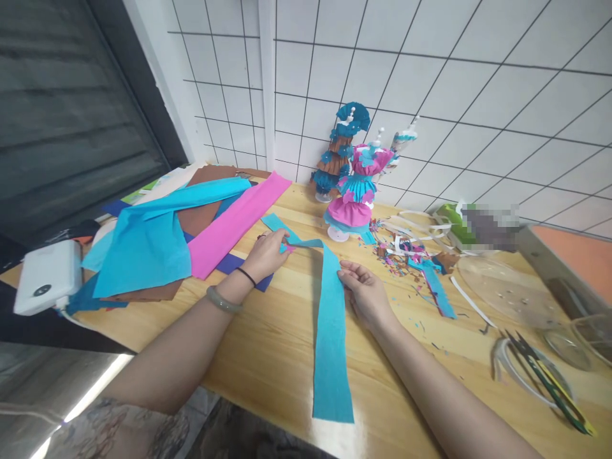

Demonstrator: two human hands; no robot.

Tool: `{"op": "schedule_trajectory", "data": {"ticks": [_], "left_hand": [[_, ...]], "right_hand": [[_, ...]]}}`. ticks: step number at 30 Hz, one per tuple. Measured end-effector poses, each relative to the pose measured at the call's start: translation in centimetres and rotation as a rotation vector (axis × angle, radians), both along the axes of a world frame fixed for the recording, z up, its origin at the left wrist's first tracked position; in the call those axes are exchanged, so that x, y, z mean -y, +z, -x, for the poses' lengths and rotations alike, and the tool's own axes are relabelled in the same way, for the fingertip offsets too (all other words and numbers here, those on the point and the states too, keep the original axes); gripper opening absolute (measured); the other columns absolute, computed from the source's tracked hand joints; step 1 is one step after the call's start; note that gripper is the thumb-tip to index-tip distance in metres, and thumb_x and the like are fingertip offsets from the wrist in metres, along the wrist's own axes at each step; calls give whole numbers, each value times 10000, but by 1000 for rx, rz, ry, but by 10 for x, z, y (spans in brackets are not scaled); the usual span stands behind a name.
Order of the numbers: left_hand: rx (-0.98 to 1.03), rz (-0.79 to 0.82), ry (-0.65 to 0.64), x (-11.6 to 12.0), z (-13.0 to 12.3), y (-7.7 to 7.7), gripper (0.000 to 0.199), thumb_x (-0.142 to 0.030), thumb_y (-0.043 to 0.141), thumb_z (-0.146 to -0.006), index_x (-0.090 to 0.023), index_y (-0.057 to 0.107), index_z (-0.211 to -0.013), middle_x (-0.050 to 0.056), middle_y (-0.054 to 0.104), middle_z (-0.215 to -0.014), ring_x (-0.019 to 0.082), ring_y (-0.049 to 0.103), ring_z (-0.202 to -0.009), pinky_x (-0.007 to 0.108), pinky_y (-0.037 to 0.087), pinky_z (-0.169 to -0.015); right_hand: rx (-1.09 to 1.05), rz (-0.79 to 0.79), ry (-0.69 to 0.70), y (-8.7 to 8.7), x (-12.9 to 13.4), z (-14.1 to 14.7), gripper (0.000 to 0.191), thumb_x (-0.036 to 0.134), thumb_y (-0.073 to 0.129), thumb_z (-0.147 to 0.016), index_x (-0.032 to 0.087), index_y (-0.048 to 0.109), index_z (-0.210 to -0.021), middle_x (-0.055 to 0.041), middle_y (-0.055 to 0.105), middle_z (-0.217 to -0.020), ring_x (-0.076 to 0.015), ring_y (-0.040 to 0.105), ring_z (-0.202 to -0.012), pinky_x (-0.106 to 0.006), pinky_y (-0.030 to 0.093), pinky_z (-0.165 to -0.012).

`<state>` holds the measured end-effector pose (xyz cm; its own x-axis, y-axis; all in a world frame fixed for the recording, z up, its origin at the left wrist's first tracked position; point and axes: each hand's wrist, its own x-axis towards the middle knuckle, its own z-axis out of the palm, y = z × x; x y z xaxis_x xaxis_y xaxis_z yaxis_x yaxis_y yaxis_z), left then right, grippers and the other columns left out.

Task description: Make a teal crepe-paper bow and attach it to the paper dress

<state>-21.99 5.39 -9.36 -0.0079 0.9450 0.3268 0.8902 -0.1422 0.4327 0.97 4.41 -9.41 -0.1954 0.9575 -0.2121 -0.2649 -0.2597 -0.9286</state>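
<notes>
A long strip of turquoise crepe paper (331, 344) runs from the table's front edge up between my two hands. My left hand (271, 257) pinches the strip near its far part, where a small bit of pink shows at the fingertips; a short end of the strip sticks out beyond that hand. With thumb and fingers closed, my right hand (366, 290) grips the strip's right edge. Behind the hands stands a tiered figure (359, 188) of ruffled pink and turquoise paper on a white base. A similar blue and brown one (337, 153) is behind it.
Left lie sheets of turquoise paper (143, 252), pink paper (239, 226) and brown paper, beside a white power bank (49, 277) with a cable. At right are paper scraps (406, 248), a clear round plate (507, 287), and thread snips (549, 382). A tiled wall (430, 76) closes off the back.
</notes>
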Motion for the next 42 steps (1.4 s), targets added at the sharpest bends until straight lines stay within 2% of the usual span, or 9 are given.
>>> {"op": "schedule_trajectory", "data": {"ticks": [4, 7, 11, 14, 17, 21, 31, 36, 42], "left_hand": [[10, 9, 32, 2, 3, 4, 279, -284, 579, -731, -173, 529, -981, 75, 637, -997, 234, 583, -948, 345, 438, -822], [35, 33, 101, 2, 9, 8, 264, -307, 510, -776, -151, 534, -988, 83, 655, -930, 217, 606, -892, 325, 463, -770], [41, 87, 155, 1, 17, 9, 238, -344, 490, -773, -155, 610, -851, 78, 676, -845, 212, 623, -822, 307, 482, -714], [21, 109, 162, -1, 18, 7, 208, -331, 526, -732, -170, 652, -772, 79, 683, -852, 229, 617, -849, 321, 481, -745], [0, 117, 165, -4, 19, 3, 193, -273, 543, -704, -172, 673, -805, 89, 683, -870, 247, 611, -871, 353, 471, -794], [-13, 122, 159, -5, 20, 0, 209, -228, 538, -686, -181, 676, -834, 86, 680, -897, 252, 607, -891, 365, 469, -811], [21, 120, 102, -5, 22, 4, 125, -209, 530, -678, -185, 652, -670, 62, 676, -787, 219, 607, -813, 318, 467, -764], [125, 133, 50, -4, 27, 5, 133, -221, 519, -694, -174, 640, -662, 49, 661, -691, 192, 606, -692, 282, 457, -646], [349, 215, -8, -9, 37, 3, 167, -300, 572, -684, -151, 636, -721, 50, 677, -719, 176, 620, -689, 255, 463, -595]], "right_hand": [[7, -26, 5, -3, 2, 2, 354, 296, 772, -565, 201, 601, -860, 16, 630, -696, -104, 554, -551, -231, 440, -523], [11, -39, 8, -3, 3, 1, 352, 306, 770, -567, 203, 604, -859, 15, 629, -699, -107, 552, -560, -233, 440, -533], [18, -43, 22, -3, 3, 2, 369, 317, 775, -554, 198, 609, -861, 5, 641, -716, -112, 559, -573, -237, 444, -546], [24, -44, 30, -3, 3, 2, 370, 321, 774, -553, 197, 612, -861, 0, 647, -725, -116, 565, -581, -240, 447, -550], [26, -40, 34, -2, 3, 2, 363, 319, 774, -551, 198, 616, -854, -3, 655, -743, -115, 569, -589, -241, 449, -555], [24, -33, 38, -2, 3, 2, 357, 315, 771, -559, 192, 615, -856, -7, 659, -748, -111, 566, -582, -234, 441, -539], [-7, -29, 39, -2, 3, 1, 338, 301, 774, -564, 187, 608, -836, 18, 636, -686, -91, 553, -565, -215, 438, -542], [-21, -28, 35, -6, 1, 0, 346, 300, 780, -555, 186, 609, -833, 22, 634, -679, -88, 558, -572, -213, 442, -553], [-31, -27, 46, -8, 0, 0, 342, 296, 782, -554, 187, 616, -833, 11, 649, -699, -94, 571, -584, -218, 449, -562]]}}
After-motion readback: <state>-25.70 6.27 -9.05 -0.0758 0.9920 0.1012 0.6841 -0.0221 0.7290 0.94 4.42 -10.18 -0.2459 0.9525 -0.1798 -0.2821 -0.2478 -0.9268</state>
